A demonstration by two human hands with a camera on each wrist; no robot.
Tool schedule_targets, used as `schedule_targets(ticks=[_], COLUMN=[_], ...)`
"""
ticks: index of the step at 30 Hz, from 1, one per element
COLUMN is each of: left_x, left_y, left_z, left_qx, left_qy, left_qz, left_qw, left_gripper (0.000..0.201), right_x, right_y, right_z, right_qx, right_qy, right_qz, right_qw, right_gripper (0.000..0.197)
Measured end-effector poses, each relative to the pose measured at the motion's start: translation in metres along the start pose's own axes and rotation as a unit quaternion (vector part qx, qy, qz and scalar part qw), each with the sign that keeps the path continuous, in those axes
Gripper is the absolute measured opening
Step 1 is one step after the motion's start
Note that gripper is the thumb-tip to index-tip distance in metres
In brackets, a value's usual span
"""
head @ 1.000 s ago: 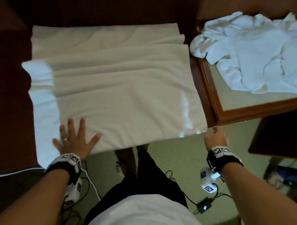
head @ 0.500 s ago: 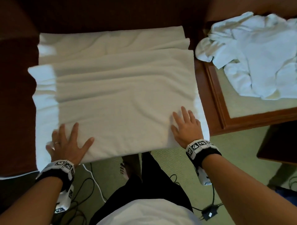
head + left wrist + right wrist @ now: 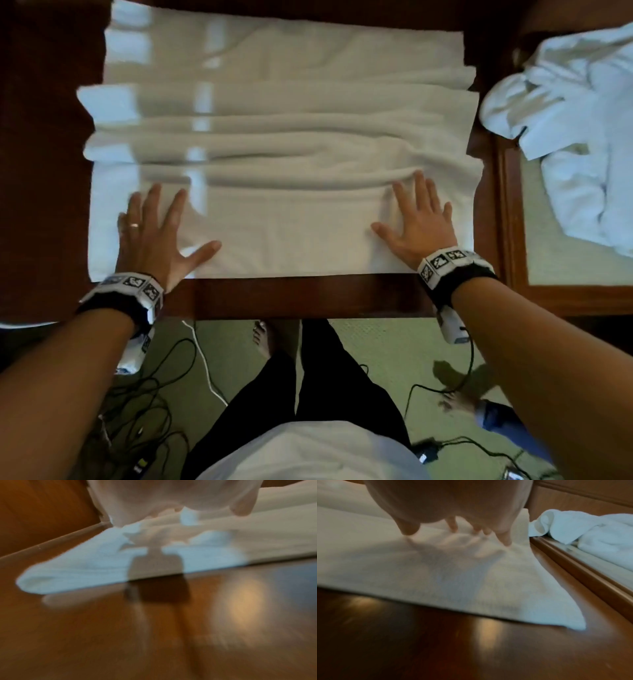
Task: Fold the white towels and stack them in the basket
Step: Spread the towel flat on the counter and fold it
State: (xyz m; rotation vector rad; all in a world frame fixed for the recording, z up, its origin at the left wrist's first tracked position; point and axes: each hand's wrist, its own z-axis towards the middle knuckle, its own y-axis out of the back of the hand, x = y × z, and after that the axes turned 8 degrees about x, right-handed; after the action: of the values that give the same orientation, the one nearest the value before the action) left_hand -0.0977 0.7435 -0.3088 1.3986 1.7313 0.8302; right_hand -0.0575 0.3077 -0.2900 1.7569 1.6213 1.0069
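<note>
A large white towel (image 3: 281, 144) lies spread on the dark wooden table (image 3: 308, 298), bunched into long ridges across its middle. My left hand (image 3: 154, 229) presses flat on its near left part with fingers spread. My right hand (image 3: 416, 219) presses flat on the near right part, fingertips against a ridge. In the left wrist view the towel's near left corner (image 3: 72, 572) lies on the wood below my palm. In the right wrist view my fingers (image 3: 503, 536) touch the towel (image 3: 436, 572). No basket is in view.
A heap of crumpled white towels (image 3: 568, 120) lies on a wood-framed glass-topped table (image 3: 513, 212) to the right, also showing in the right wrist view (image 3: 590, 534). Below the table edge are green carpet, loose cables (image 3: 144, 404) and my legs.
Both hands slid forward over the towel, pushing it away from me. Its near edge, earlier hanging over the table's front, now lies on the wood, and more ridges have bunched up mid-towel.
</note>
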Motion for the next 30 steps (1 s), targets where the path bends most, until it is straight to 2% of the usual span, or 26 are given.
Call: schedule_targets(ticks=[1, 3, 5, 7, 9, 14, 16, 18, 21, 23, 25, 27, 30], left_x=[0.0, 0.005, 0.015, 0.022, 0.024, 0.027, 0.033, 0.039, 0.044, 0.042, 0.043, 0.047, 0.048], left_y=[-0.007, -0.027, -0.049, -0.06, -0.064, -0.065, -0.059, -0.041, -0.008, 0.019, 0.033, 0.04, 0.045], left_z=[-0.012, -0.039, -0.061, -0.073, -0.081, -0.105, -0.111, -0.107, -0.096, -0.092, -0.087, -0.086, -0.09], left_qx=[0.005, 0.049, 0.082, 0.069, 0.036, -0.012, -0.031, -0.052, -0.034, -0.042, -0.02, 0.082, 0.242], left_qy=[-0.022, -0.057, -0.079, -0.095, -0.102, -0.149, -0.183, -0.176, -0.107, -0.059, -0.007, 0.013, 0.022], left_qz=[0.018, 0.066, 0.101, 0.124, 0.135, 0.147, 0.133, 0.129, 0.137, 0.102, 0.058, 0.048, 0.038], left_qw=[1.0, 0.995, 0.988, 0.985, 0.985, 0.978, 0.974, 0.975, 0.984, 0.992, 0.998, 0.995, 0.969], left_gripper=[0.115, 0.127, 0.134, 0.135, 0.125, 0.091, 0.067, 0.052, 0.04, 0.016, 0.017, 0.024, 0.031], right_x=[0.003, 0.008, 0.006, 0.003, 0.004, -0.001, -0.005, -0.001, 0.013, 0.02, 0.025, 0.024, 0.021], right_y=[-0.008, -0.03, -0.054, -0.072, -0.087, -0.108, -0.101, -0.079, -0.035, -0.012, 0.0, 0.0, -0.009], right_z=[-0.012, -0.039, -0.059, -0.07, -0.081, -0.115, -0.12, -0.113, -0.098, -0.092, -0.091, -0.093, -0.104], right_qx=[-0.003, 0.044, 0.091, 0.084, 0.054, -0.043, -0.074, -0.11, -0.118, -0.075, 0.02, 0.128, 0.218], right_qy=[0.035, 0.091, 0.105, 0.098, 0.093, 0.13, 0.156, 0.123, 0.008, -0.044, -0.072, -0.072, -0.078], right_qz=[-0.022, -0.086, -0.145, -0.184, -0.192, -0.168, -0.147, -0.123, -0.087, -0.102, -0.11, -0.106, -0.09], right_qw=[0.999, 0.991, 0.98, 0.974, 0.976, 0.976, 0.974, 0.979, 0.989, 0.991, 0.991, 0.983, 0.969], right_gripper=[0.092, 0.105, 0.117, 0.126, 0.125, 0.092, 0.073, 0.051, 0.032, 0.021, 0.018, 0.02, 0.017])
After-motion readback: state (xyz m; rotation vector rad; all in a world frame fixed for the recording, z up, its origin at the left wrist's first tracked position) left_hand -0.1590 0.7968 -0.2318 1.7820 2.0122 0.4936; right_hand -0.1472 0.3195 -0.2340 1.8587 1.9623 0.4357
